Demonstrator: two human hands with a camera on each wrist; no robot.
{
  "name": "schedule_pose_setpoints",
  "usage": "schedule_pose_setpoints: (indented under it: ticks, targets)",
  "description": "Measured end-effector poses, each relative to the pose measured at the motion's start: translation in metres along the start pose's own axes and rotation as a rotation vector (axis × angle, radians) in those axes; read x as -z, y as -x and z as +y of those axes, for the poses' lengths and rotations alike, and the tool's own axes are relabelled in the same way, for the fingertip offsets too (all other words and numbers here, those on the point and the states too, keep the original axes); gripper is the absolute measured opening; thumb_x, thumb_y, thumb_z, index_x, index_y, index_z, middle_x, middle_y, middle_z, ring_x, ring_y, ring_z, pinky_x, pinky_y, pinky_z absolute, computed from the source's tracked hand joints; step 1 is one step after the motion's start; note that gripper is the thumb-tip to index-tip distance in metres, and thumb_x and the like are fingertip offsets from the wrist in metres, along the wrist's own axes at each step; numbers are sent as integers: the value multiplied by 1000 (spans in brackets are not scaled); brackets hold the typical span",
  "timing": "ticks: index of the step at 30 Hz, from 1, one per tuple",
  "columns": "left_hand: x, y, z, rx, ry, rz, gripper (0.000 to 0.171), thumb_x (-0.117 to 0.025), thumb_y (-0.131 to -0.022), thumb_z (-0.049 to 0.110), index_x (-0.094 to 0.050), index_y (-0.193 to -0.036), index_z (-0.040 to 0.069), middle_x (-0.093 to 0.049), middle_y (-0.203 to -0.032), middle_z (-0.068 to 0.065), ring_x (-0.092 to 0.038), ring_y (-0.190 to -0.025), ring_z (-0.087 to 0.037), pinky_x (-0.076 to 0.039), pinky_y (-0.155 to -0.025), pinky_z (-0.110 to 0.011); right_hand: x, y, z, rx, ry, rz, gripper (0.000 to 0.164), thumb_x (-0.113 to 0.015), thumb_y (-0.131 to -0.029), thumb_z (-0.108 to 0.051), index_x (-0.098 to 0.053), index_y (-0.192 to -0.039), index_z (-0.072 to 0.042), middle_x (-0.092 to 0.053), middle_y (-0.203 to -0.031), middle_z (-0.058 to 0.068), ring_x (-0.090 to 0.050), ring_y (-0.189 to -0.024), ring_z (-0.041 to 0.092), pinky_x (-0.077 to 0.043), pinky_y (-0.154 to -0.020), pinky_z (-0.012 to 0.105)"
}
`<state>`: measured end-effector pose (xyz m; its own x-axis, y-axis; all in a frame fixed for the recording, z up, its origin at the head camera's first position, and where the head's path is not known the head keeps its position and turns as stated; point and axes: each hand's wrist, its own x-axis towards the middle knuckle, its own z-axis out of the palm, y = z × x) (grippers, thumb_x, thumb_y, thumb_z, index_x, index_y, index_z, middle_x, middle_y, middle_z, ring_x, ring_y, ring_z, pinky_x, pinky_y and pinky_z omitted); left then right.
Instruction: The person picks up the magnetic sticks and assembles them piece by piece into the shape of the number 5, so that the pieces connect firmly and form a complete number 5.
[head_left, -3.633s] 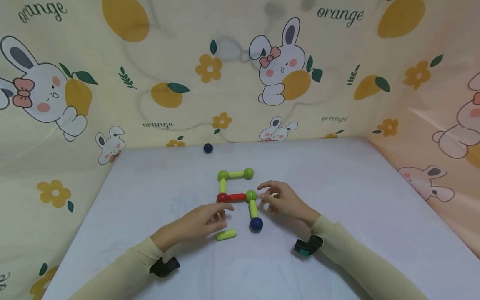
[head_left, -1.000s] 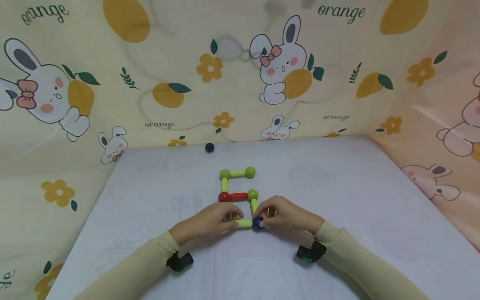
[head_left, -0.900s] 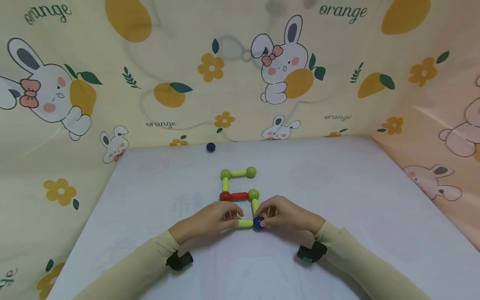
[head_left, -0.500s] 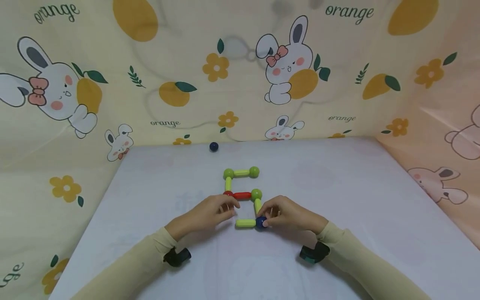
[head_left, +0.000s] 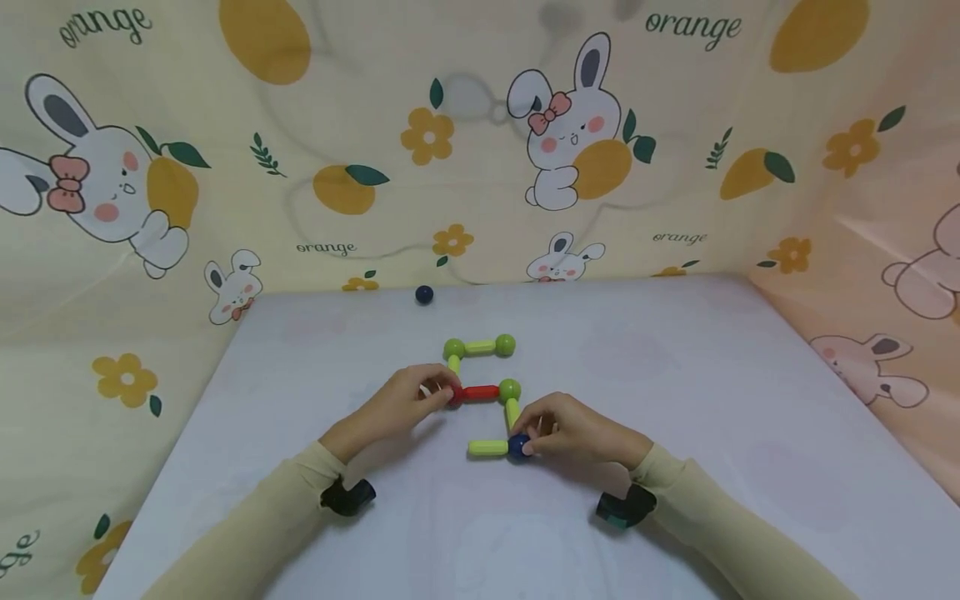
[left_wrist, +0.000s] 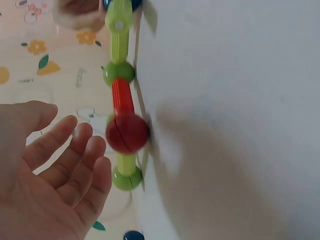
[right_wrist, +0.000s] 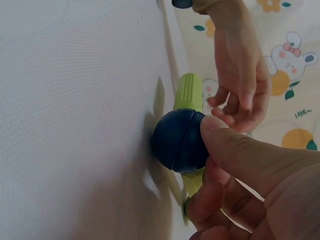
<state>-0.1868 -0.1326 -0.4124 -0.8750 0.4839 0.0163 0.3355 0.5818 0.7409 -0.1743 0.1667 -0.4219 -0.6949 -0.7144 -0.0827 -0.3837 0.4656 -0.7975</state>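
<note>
Ball-and-rod pieces form a zigzag on the table. My right hand (head_left: 577, 432) pinches the navy blue ball (right_wrist: 177, 140) at its near corner, thumb on the side. From that ball one yellow-green rod (head_left: 488, 448) points left, and another (head_left: 513, 413) runs up to a green ball (head_left: 510, 389). A red rod (head_left: 480, 392) links this green ball to a red ball (left_wrist: 127, 133). Beside the red ball, my left hand (left_wrist: 60, 170) has its fingers loosely bent with nothing in them; in the head view its fingertips overlap the ball.
Further back, the chain ends in two green balls, left (head_left: 453, 349) and right (head_left: 506, 344), joined by a yellow-green rod (head_left: 480, 347). A loose navy ball (head_left: 424, 295) lies at the back edge of the white table (head_left: 637, 350). A printed curtain (head_left: 480, 192) stands behind.
The yellow-green rod, loose at first, now meets the near navy ball. My left hand let go of it and moved up to the red ball. My right hand came down onto the navy ball.
</note>
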Motion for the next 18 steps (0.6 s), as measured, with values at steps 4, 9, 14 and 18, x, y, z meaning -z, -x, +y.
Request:
schedule_pose_setpoints:
  ticks: [4,9,14,18]
  targets:
    - [6,-7,-9,37,17,52,23,-59,-102,16,-67,-122,9,-71,-112,-6,-61,-100,-18,-54,-90,-37,0,0,0,-7,-6,-4,16,-77,-89,-13,-76,-105,-10,-59,-79,-6,-55,-72,6,-49,-66,20]
    - [13,-17,-23,79,16,140,25,-56,-103,16,-65,-124,6,-70,-113,-9,-62,-102,-23,-54,-92,-40,0,-1,-1,-16,-8,-12,16,-77,-89,-12,-76,-105,-11,-59,-79,-5,-56,-73,7,-49,-67,20]
    - [23,-32,-35,128,54,213,26,-55,-104,16,-65,-124,4,-69,-114,-13,-62,-106,-27,-54,-90,-38,0,-2,-1,-16,-6,-8,16,-77,-89,-12,-76,-105,-11,-59,-79,-6,-56,-73,7,-49,-67,20]
    - [30,-45,-46,148,87,245,28,-52,-105,16,-64,-125,1,-67,-120,-17,-61,-110,-29,-53,-88,-34,0,-2,0,-17,-13,-6,15,-77,-89,-12,-76,-104,-10,-59,-79,-6,-56,-72,6,-49,-66,20]
